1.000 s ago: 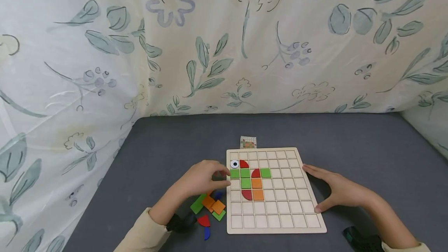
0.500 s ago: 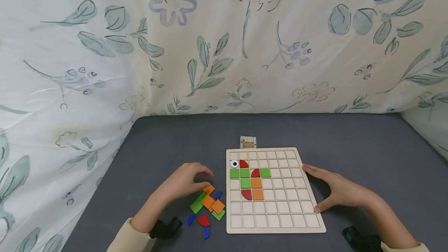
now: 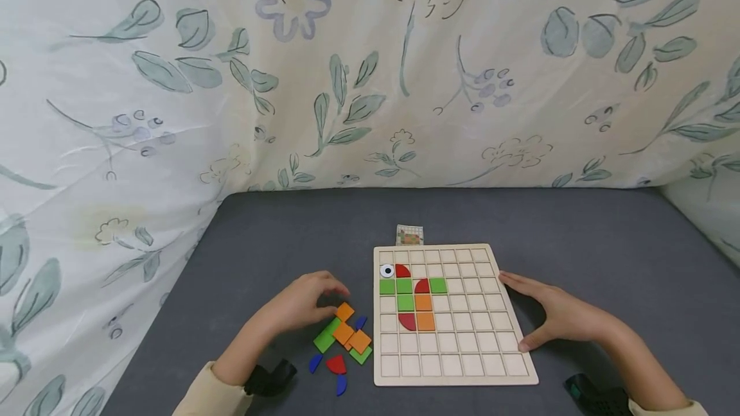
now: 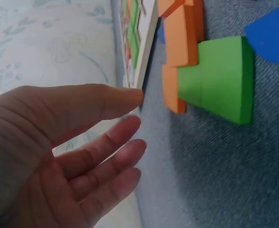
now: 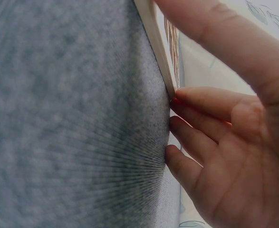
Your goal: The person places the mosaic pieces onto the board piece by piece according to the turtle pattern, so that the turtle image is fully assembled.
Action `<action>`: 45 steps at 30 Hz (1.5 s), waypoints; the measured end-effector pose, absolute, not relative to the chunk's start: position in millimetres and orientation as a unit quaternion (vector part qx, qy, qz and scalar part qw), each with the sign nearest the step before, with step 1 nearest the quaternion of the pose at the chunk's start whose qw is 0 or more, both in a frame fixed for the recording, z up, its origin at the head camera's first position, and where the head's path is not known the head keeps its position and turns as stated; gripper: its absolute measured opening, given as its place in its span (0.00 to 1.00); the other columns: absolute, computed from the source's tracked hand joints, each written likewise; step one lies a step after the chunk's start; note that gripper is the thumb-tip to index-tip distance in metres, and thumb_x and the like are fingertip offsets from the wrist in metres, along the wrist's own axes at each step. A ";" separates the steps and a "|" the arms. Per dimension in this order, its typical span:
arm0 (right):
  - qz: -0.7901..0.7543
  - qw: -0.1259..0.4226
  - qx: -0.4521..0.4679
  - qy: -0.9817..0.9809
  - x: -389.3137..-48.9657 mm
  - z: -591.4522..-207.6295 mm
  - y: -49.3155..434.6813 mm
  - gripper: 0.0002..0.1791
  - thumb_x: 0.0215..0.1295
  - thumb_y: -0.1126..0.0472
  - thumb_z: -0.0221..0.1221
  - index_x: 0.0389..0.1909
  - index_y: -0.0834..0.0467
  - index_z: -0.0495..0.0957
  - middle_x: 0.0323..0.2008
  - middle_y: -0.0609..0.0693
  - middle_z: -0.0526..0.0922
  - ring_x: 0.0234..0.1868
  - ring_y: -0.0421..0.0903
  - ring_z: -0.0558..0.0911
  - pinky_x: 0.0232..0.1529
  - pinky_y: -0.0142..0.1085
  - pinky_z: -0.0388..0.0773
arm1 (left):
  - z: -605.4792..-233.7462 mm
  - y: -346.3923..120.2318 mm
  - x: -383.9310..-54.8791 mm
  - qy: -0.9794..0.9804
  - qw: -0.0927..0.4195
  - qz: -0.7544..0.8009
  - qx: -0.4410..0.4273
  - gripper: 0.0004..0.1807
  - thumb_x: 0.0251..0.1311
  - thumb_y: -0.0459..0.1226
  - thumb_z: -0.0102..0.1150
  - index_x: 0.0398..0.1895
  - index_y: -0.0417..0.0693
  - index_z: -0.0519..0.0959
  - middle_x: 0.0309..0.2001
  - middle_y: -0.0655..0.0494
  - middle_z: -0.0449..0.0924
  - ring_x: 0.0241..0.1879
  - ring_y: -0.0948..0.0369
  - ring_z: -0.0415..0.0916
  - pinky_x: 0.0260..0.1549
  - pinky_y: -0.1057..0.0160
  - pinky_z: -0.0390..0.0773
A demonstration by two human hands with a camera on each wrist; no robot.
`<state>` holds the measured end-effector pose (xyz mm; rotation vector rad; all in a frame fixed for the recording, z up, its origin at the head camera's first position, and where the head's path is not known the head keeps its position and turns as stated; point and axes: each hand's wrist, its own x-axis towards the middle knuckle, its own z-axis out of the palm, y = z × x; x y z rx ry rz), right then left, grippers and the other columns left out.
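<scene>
My left hand (image 3: 300,303) hovers with relaxed fingers just left of the loose pieces; nothing shows between thumb and fingers in the left wrist view. Closest to it are an orange square tile (image 3: 345,311) and a green tile (image 4: 215,78). Spread thumb and fingers of my right hand (image 3: 546,313) touch the right edge of the wooden grid board (image 3: 468,339). On the board sit an eye tile (image 3: 387,271), several green squares (image 3: 406,302), red quarter-round tiles (image 3: 407,321) and two orange squares (image 3: 425,321).
Loose on the dark cloth, left of the board, lie a red piece (image 3: 336,364), blue rounded pieces (image 3: 342,384) and more orange tiles (image 3: 360,341). A small picture card (image 3: 410,235) lies behind the board. Floral fabric (image 3: 358,82) hangs along the back and left.
My left hand has moved left from the board's left edge to the loose pieces, uncovering a blue one. The right hand and the board stay in place.
</scene>
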<state>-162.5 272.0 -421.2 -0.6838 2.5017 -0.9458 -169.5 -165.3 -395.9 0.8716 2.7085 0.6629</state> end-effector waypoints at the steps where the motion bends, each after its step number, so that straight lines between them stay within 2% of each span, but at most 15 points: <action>1: -0.336 0.188 -0.244 0.890 -162.4 -421.1 272.0 0.62 0.35 0.44 0.72 0.69 0.66 0.50 0.67 0.71 0.51 0.64 0.74 0.51 0.50 0.66 0.59 | -397.0 -164.0 -170.1 0.920 0.118 0.224 0.299 0.14 0.52 0.31 0.63 0.44 0.46 0.81 0.41 0.55 0.77 0.40 0.56 0.74 0.39 0.58 0.75; 10: -0.339 0.185 -0.245 0.889 -163.5 -421.2 271.8 0.62 0.35 0.45 0.72 0.69 0.66 0.50 0.67 0.71 0.51 0.64 0.74 0.51 0.50 0.66 0.59 | -402.8 -153.2 -174.9 0.918 0.164 0.202 0.299 0.14 0.51 0.29 0.62 0.42 0.48 0.82 0.40 0.58 0.75 0.42 0.58 0.73 0.43 0.58 0.74; 20: -0.333 0.193 -0.232 0.893 -159.9 -422.7 270.3 0.62 0.35 0.43 0.72 0.70 0.63 0.50 0.67 0.70 0.51 0.64 0.73 0.51 0.50 0.66 0.59 | -405.8 -150.6 -179.1 0.914 0.163 0.206 0.310 0.11 0.49 0.30 0.63 0.37 0.47 0.83 0.36 0.59 0.77 0.35 0.61 0.71 0.36 0.65 0.73; 26: -0.335 0.193 -0.227 0.894 -160.0 -420.6 270.8 0.63 0.33 0.42 0.72 0.69 0.64 0.51 0.67 0.69 0.51 0.65 0.72 0.51 0.50 0.66 0.59 | -402.8 -153.2 -180.7 0.907 0.189 0.212 0.310 0.14 0.44 0.31 0.67 0.37 0.49 0.83 0.36 0.60 0.75 0.35 0.62 0.69 0.36 0.65 0.72; 31: -0.335 0.193 -0.233 0.892 -161.7 -420.3 271.4 0.63 0.34 0.43 0.72 0.70 0.64 0.50 0.67 0.70 0.51 0.64 0.73 0.51 0.50 0.66 0.59 | -400.2 -154.1 -181.5 0.905 0.200 0.216 0.308 0.14 0.45 0.29 0.65 0.38 0.48 0.82 0.37 0.59 0.75 0.36 0.61 0.70 0.37 0.64 0.72; 40: -0.334 0.187 -0.237 0.893 -161.8 -424.1 271.8 0.63 0.34 0.44 0.73 0.70 0.63 0.50 0.67 0.70 0.51 0.64 0.73 0.51 0.50 0.66 0.59 | -399.4 -154.9 -182.8 0.903 0.222 0.212 0.301 0.20 0.39 0.27 0.65 0.40 0.49 0.82 0.38 0.61 0.74 0.37 0.61 0.69 0.39 0.64 0.72; 45: -0.334 0.184 -0.235 0.894 -161.7 -424.7 272.1 0.63 0.34 0.43 0.72 0.70 0.63 0.50 0.67 0.69 0.51 0.64 0.73 0.51 0.50 0.65 0.59 | -403.5 -156.2 -184.6 0.903 0.203 0.219 0.307 0.15 0.44 0.30 0.66 0.39 0.48 0.82 0.37 0.61 0.75 0.37 0.61 0.71 0.38 0.64 0.73</action>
